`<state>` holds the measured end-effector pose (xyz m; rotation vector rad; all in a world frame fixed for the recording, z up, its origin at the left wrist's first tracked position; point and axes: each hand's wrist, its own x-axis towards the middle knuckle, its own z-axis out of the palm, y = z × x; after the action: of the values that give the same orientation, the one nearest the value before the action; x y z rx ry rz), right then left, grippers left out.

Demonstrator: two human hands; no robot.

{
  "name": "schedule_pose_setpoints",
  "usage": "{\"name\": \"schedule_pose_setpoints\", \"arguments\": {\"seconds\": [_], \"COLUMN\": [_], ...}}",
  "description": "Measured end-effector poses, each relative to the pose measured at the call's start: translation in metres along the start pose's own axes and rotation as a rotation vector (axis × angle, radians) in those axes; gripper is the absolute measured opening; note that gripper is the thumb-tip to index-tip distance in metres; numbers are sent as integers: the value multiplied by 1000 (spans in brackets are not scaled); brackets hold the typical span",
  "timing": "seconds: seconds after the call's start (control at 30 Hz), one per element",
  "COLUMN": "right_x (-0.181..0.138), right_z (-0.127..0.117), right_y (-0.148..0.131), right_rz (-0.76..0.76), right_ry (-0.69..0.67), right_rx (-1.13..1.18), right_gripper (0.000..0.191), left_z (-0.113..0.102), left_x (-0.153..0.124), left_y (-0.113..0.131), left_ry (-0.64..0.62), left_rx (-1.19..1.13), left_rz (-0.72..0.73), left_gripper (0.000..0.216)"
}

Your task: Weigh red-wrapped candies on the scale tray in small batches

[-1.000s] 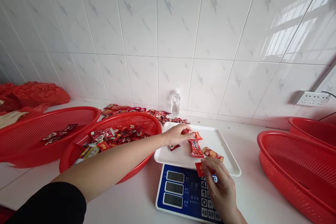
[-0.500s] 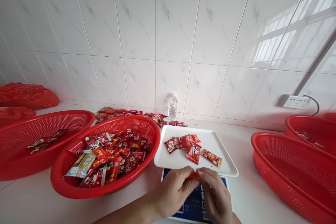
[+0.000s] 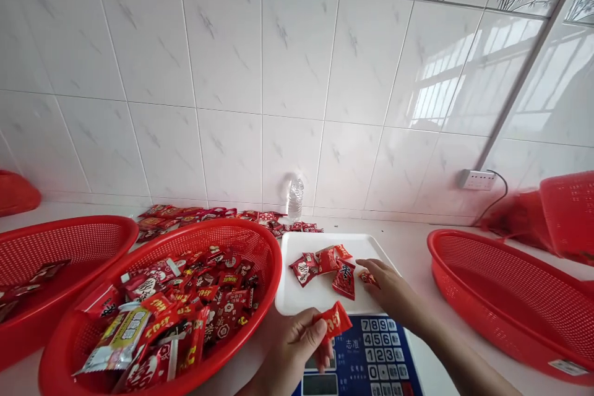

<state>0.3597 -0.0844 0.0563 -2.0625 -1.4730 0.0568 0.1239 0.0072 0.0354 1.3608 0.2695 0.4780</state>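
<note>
My left hand (image 3: 304, 343) pinches a small red snack packet (image 3: 336, 320) with yellow print, just in front of the white tray (image 3: 325, 309). My right hand (image 3: 383, 281) reaches across the tray's right side. Its fingers are stretched over a red-and-gold wrapped bar (image 3: 368, 276), partly covering it; a firm grip does not show. On the tray beside them lie a red packet with black lettering (image 3: 344, 279), a dark red packet (image 3: 304, 268) and other small red packets. The tray sits on a blue-faced scale (image 3: 352, 359) with number keys.
A red basket (image 3: 278, 260) full of wrapped snacks stands left of the tray, another basket (image 3: 130, 232) beyond it. To the right is a red basket (image 3: 436, 241); behind it another basket (image 3: 568, 210) is tilted up. A clear bottle (image 3: 295, 198) and packets (image 3: 171, 216) line the wall.
My hands have parted: the left keeps the red packet, while the right has gone forward over the wrapped bar. The view has swung right, and the rear right basket has been raised and tilted.
</note>
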Motion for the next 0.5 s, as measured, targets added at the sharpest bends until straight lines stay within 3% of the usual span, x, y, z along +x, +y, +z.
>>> {"name": "schedule_pose_setpoints", "arguments": {"seconds": [0.23,0.4,0.5], "right_x": [33,55,63], "right_z": [1,18,29], "right_y": [-18,-44,-58], "right_rz": [47,77,83], "right_ry": [-38,-160,-265], "right_rx": [18,-5,-41], "right_gripper": [46,74,81], "left_z": [3,3,3], "left_x": [-2,-4,-6], "left_y": [-4,-6,-4], "left_ry": [-116,-143,-133], "left_rx": [37,58,73], "left_rz": [-40,-47,-45], "left_gripper": [54,56,52]}}
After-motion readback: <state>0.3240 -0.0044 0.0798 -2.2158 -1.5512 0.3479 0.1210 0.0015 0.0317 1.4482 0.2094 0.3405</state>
